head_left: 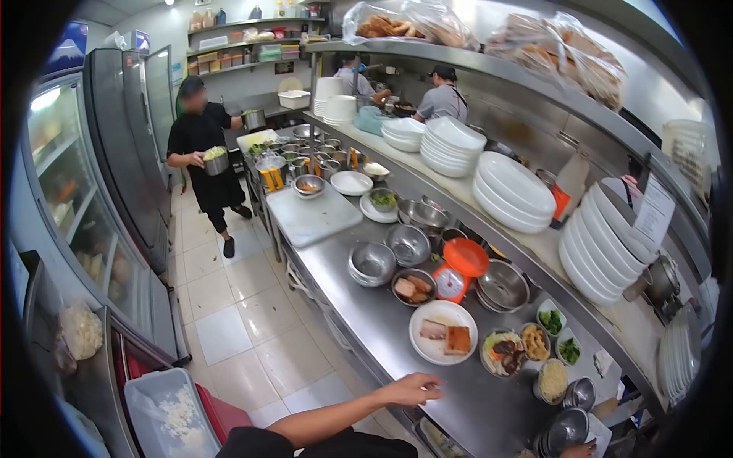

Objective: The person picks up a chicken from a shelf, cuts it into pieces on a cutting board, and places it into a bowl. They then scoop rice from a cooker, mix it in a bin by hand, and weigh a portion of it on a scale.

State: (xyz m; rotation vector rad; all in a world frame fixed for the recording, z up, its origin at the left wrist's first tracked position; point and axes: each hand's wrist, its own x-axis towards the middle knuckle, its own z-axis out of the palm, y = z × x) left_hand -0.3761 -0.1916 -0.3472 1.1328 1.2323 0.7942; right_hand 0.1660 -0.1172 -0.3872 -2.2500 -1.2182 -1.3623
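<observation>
My left hand [412,389] reaches over the near edge of the steel counter, fingers loosely bent and apart, with nothing visible in them. Just beyond it lies a white plate [422,353] with two browned slabs of meat [457,340]. My right hand [580,450], mostly cut off by the bottom edge, has its fingers around the side of a stack of metal bowls [566,431]. Nearby are a bowl of noodles [552,381], a bowl with vegetables and mushrooms [502,353], a bowl of fried pieces [535,341] and small dishes of chopped greens [569,350].
An orange-topped kitchen scale [452,283] stands behind the plate, beside metal bowls [372,263] and a white cutting board [314,216]. Stacked white dishes [513,192] line the shelf above. A person [205,145] carrying pots stands in the aisle. Another person [444,97] works behind the shelf.
</observation>
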